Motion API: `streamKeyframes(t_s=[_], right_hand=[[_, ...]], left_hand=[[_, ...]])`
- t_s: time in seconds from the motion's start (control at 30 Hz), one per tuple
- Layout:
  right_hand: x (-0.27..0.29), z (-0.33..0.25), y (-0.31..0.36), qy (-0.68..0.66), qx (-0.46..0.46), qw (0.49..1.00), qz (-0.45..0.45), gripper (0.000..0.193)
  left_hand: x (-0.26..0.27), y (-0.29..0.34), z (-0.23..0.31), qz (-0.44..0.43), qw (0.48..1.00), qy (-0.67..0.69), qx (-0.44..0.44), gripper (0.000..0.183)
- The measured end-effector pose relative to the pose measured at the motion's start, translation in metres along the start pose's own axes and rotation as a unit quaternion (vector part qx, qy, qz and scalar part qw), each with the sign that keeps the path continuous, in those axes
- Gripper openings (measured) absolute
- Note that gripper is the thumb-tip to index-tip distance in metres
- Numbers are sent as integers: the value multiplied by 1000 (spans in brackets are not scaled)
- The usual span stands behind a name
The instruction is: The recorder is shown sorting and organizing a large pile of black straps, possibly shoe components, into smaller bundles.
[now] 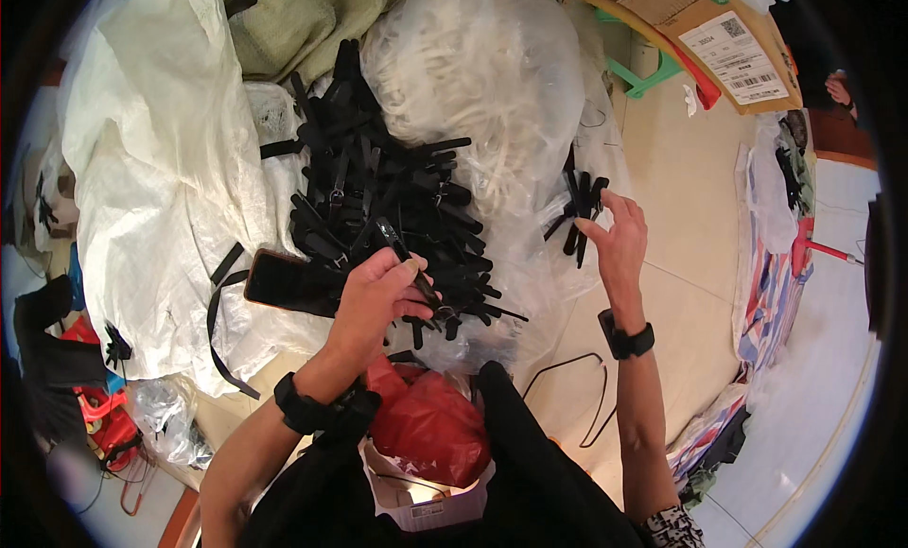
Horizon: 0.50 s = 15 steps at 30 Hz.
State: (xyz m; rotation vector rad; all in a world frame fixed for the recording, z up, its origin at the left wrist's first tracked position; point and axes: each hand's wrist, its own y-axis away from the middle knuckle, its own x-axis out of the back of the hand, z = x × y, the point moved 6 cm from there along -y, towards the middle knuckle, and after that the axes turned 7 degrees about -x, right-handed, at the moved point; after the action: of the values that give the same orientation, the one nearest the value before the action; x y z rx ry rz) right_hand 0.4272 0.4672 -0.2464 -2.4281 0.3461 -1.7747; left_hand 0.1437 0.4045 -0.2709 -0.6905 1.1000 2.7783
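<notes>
My left hand (pixel 378 297) is closed round a black strap (pixel 393 236), its thumb pressed along it. Beneath and beyond that hand spreads a heap of black straps (pixel 345 170), several with small metal buckles. At the right, my right hand (pixel 617 236) has thumb and forefinger apart at the edge of a small bunch of black straps (pixel 584 200). Its other fingers are partly hidden. A dark-screened phone (pixel 288 281) lies left of my left hand, its right end partly covered by straps. One loose black strap (pixel 216 330) curves beside the phone.
A clear bag of white material (pixel 473 85) bulges behind the heap. White woven sheeting (pixel 156 170) lies at the left. A red plastic bag (pixel 435 430) sits in a white container at my lap. A bent wire (pixel 605 387) lies on the floor; a cardboard box (pixel 662 4) stands far right.
</notes>
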Motion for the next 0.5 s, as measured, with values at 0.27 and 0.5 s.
streamKeyframes(t_s=[0.27, 0.5], right_hand=[[-51, -146, 70, -461, -167, 737, -465, 33], [-55, -158, 1, -279, 149, 930, -186, 9]], left_hand=[[-11, 10, -2, 7, 998, -49, -39, 18], [41, 3, 10, 104, 970, -201, -89, 23]])
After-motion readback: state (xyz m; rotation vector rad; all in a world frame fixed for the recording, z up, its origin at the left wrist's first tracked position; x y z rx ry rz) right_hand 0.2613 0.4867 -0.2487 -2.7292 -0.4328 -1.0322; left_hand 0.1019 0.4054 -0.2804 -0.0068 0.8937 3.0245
